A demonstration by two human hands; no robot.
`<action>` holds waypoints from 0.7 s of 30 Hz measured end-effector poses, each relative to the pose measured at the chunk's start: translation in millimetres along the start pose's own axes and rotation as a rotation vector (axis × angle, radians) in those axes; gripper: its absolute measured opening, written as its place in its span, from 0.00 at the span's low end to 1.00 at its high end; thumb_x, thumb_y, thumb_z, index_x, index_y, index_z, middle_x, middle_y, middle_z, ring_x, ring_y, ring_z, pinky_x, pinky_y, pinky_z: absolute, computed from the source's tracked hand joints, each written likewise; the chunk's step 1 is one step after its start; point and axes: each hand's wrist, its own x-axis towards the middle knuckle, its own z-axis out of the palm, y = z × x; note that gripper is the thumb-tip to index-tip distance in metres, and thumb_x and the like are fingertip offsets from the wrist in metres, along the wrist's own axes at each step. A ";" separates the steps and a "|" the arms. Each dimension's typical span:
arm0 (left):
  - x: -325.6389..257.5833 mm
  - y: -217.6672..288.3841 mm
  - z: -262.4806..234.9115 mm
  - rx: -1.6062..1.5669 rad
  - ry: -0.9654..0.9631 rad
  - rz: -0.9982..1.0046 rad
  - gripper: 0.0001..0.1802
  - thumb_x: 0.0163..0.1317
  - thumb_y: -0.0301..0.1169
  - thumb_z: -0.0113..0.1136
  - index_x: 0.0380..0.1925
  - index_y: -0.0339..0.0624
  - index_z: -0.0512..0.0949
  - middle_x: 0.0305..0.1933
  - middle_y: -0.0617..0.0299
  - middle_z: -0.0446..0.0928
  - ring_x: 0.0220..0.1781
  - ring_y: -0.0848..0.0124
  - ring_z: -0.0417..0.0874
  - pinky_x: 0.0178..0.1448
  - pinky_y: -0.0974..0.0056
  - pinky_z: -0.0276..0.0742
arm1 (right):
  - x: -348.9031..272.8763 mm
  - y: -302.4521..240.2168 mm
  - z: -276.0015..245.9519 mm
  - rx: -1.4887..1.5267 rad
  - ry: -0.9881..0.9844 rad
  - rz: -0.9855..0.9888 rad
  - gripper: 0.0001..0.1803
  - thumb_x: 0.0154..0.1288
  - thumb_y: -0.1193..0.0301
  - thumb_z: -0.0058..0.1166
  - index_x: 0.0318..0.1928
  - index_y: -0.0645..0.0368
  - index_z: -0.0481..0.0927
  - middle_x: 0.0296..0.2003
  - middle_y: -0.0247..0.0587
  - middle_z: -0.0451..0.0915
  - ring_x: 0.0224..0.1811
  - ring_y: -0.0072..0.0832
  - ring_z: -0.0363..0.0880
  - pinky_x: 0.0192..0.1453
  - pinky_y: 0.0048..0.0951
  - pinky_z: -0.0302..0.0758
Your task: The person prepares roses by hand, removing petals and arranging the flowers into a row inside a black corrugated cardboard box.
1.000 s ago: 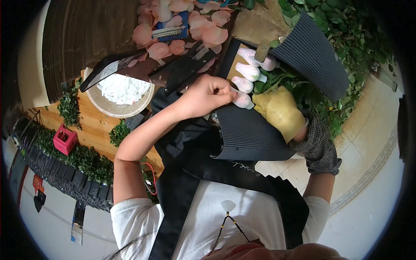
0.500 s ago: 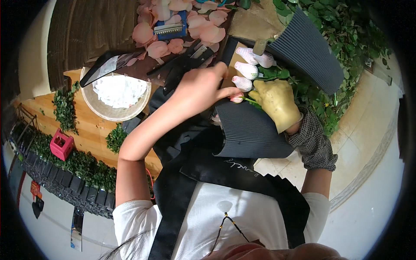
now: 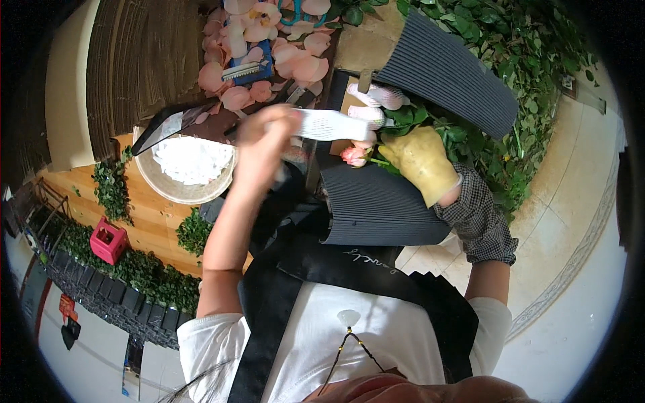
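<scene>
My left hand (image 3: 265,138), bare and smeared by motion, pinches one end of a long white strip (image 3: 332,125) with faint marks on it. The strip reaches right, across the rose heads. My right hand (image 3: 420,161), in a yellow glove and checked sleeve, is closed round the leafy stems of a bunch of roses. A bare pink rose (image 3: 353,156) lies just left of the glove. Beyond it are several rose heads in white mesh sleeves (image 3: 367,117), partly hidden by the strip. Below the glove lies a black ribbed sheet (image 3: 383,205).
A second ribbed flap (image 3: 447,74) rises at the right, beside heaped leaves (image 3: 531,94). Pink petals (image 3: 295,60) and a blue tool with a metal comb edge (image 3: 259,70) lie at the back. A basket (image 3: 195,197) of white pieces stands left, near a pink stool (image 3: 108,240).
My left hand has moved left, away from the pink rose, and a white strip now shows in its fingers. The gloved hand keeps its hold, and the whole view has shifted slightly.
</scene>
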 end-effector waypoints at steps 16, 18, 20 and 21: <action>35.6 -10.9 70.6 1.091 -0.041 0.698 0.15 0.62 0.41 0.70 0.30 0.40 0.82 0.33 0.57 0.84 0.33 0.54 0.86 0.36 0.55 0.81 | 7.7 4.8 -11.8 0.076 0.107 0.210 0.15 0.64 0.57 0.63 0.38 0.55 0.83 0.23 0.41 0.83 0.29 0.39 0.84 0.35 0.39 0.80; 37.4 -9.0 70.5 0.990 -0.069 0.792 0.15 0.64 0.39 0.68 0.26 0.38 0.82 0.32 0.60 0.83 0.30 0.60 0.87 0.34 0.58 0.81 | 7.3 7.0 -9.0 0.058 0.126 0.192 0.14 0.63 0.57 0.64 0.37 0.54 0.83 0.23 0.39 0.82 0.28 0.38 0.84 0.35 0.39 0.80; 32.7 -8.4 66.2 0.516 -0.264 0.439 0.14 0.67 0.33 0.65 0.28 0.33 0.82 0.31 0.57 0.83 0.29 0.69 0.86 0.35 0.62 0.80 | 5.1 8.5 -1.5 0.017 0.219 0.208 0.13 0.63 0.57 0.64 0.36 0.52 0.82 0.22 0.37 0.82 0.26 0.36 0.83 0.35 0.39 0.80; 34.3 -13.5 61.3 0.470 -0.251 0.370 0.13 0.69 0.31 0.63 0.30 0.30 0.81 0.27 0.55 0.82 0.29 0.78 0.82 0.36 0.67 0.77 | 5.6 7.5 -2.5 0.022 0.215 0.208 0.13 0.63 0.57 0.64 0.36 0.52 0.82 0.22 0.37 0.82 0.26 0.36 0.83 0.35 0.39 0.80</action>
